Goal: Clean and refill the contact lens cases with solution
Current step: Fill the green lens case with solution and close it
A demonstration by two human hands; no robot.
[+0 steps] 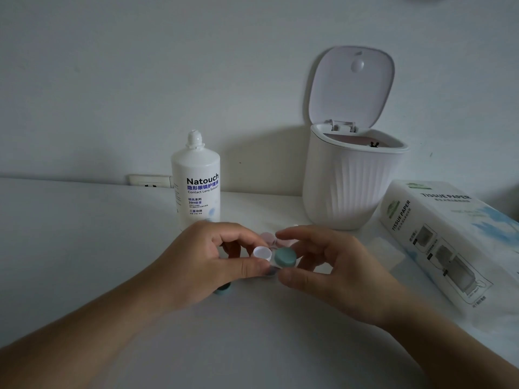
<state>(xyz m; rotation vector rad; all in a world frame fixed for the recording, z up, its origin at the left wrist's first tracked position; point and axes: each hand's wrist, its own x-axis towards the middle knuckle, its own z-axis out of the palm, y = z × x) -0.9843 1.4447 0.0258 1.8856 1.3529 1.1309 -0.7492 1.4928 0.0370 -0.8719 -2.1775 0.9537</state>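
White tabletop; both hands pinch lens case between them.

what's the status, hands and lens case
Left hand and right hand both pinch the lens case: one well open, teal cap on the other. Solution bottle uncapped behind. Nothing blocking.

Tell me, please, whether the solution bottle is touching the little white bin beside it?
Apart. The head view shows bare table and wall between the solution bottle and the bin.
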